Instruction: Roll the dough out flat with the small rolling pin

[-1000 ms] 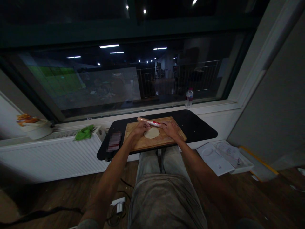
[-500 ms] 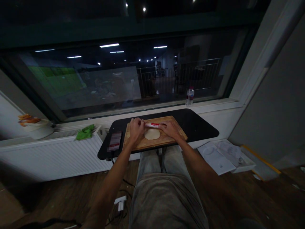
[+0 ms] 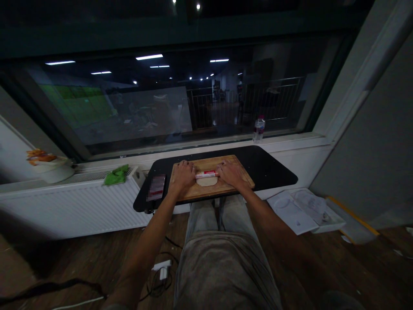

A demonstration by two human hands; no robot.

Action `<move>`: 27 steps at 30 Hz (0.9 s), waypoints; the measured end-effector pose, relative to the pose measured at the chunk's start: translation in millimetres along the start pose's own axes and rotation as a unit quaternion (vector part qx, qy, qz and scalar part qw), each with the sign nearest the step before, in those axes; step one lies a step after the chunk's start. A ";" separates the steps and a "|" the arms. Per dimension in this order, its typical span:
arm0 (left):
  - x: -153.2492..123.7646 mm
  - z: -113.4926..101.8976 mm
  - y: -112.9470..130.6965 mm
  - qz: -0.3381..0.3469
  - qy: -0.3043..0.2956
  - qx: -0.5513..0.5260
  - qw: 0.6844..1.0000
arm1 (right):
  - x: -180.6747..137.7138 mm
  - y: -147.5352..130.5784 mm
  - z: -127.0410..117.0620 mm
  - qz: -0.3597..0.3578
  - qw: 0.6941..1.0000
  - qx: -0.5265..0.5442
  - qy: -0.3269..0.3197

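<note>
A wooden cutting board [image 3: 240, 174] lies on a small black table [image 3: 271, 165]. On the board sits a flat round piece of pale dough [image 3: 207, 182]. A rolling pin with a red and white wrapper [image 3: 206, 174] lies across the dough's far edge. My left hand [image 3: 183, 174] presses palm-down on the pin's left end, fingers stretched forward. On the pin's right end rests my right hand [image 3: 229, 171], fingers also flat and spread. Both ends of the pin are hidden under my hands.
A blurred flat object [image 3: 155, 187] lies on the table's left part. A water bottle [image 3: 258, 128] stands on the window sill behind. A green cloth [image 3: 116, 175] and a white bowl [image 3: 51, 170] sit on the radiator at left. Papers [image 3: 301, 209] lie on the floor at right.
The rolling pin has come from the board's far edge toward me onto the dough. My left hand shifted from the dough to the pin's left end, and both hands now press flat.
</note>
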State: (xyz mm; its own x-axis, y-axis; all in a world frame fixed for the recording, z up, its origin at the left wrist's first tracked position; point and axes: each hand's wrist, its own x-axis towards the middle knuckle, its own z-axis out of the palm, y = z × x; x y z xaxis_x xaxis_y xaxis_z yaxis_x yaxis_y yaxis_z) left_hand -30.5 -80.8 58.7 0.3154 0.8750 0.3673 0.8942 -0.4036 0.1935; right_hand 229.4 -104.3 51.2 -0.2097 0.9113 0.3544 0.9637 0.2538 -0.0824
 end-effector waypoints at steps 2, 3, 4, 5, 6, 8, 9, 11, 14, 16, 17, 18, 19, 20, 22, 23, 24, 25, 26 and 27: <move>9.1 0.0 -1.0 -0.002 -0.003 0.033 0.999 | 4.5 -1.4 0.6 -0.003 0.999 -0.031 -0.007; 13.6 0.6 -1.9 -0.004 -0.004 0.042 0.999 | 6.9 -1.5 0.7 -0.006 0.999 -0.038 -0.013; 17.5 1.6 -3.1 -0.009 -0.006 0.045 0.999 | 9.4 -1.3 0.5 -0.007 0.999 -0.040 -0.019; 21.0 2.8 -4.6 -0.013 -0.009 0.040 0.999 | 12.0 -0.7 0.1 -0.005 0.999 -0.039 -0.025; 24.0 4.0 -6.3 -0.016 -0.012 0.031 0.999 | 14.9 0.2 -0.5 -0.002 0.999 -0.038 -0.032; 29.0 6.2 -9.3 -0.025 -0.021 0.011 0.999 | 21.2 3.0 -1.7 0.003 0.998 -0.036 -0.047; 31.3 6.9 -10.5 -0.030 -0.025 0.008 0.999 | 24.8 4.8 -2.0 0.006 0.998 -0.035 -0.054; 36.2 7.4 -11.7 -0.043 -0.038 0.020 0.998 | 32.3 8.8 -1.6 0.010 0.997 -0.035 -0.068; 44.5 6.7 -11.6 -0.063 -0.059 0.056 0.995 | 43.2 14.8 1.6 0.017 0.996 -0.023 -0.089; 50.5 6.3 -11.6 -0.071 -0.067 0.065 0.993 | 48.8 18.1 4.7 0.023 0.994 -0.012 -0.106; 53.4 6.3 -11.8 -0.071 -0.069 0.065 0.993 | 50.8 19.5 6.1 0.030 0.993 -0.006 -0.112; 56.3 6.6 -12.3 -0.069 -0.070 0.063 0.993 | 52.5 20.6 7.1 0.039 0.992 -0.001 -0.119; 59.0 7.1 -12.9 -0.066 -0.071 0.060 0.993 | 53.7 21.3 7.7 0.046 0.991 0.003 -0.126; 61.5 7.8 -13.6 -0.062 -0.073 0.057 0.994 | 54.8 21.7 7.8 0.052 0.990 0.005 -0.133; 65.7 9.9 -15.2 -0.059 -0.074 0.050 0.994 | 56.6 21.4 6.3 0.061 0.988 0.004 -0.142; 67.3 11.1 -16.1 -0.062 -0.075 0.046 0.994 | 57.6 20.8 4.7 0.063 0.988 0.002 -0.144; 68.4 12.4 -17.0 -0.067 -0.074 0.042 0.994 | 58.7 20.0 2.8 0.064 0.988 -0.001 -0.144; 69.1 13.7 -17.9 -0.072 -0.074 0.037 0.994 | 59.7 19.0 0.6 0.065 0.987 -0.006 -0.143; 69.4 14.8 -18.8 -0.076 -0.074 0.031 0.994 | 60.8 18.1 -1.6 0.066 0.987 -0.010 -0.143; 69.3 15.8 -19.7 -0.078 -0.075 0.026 0.994 | 61.8 17.3 -3.8 0.065 0.988 -0.014 -0.142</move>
State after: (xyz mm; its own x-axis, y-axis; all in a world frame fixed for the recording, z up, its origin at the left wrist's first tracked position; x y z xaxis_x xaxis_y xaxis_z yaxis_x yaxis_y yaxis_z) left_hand -21.2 -8.0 66.0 0.2124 0.9572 0.1968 0.9497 -0.2496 0.1890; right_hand 233.8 -44.8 75.1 -0.1174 0.9909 0.0657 0.9891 0.1227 -0.0820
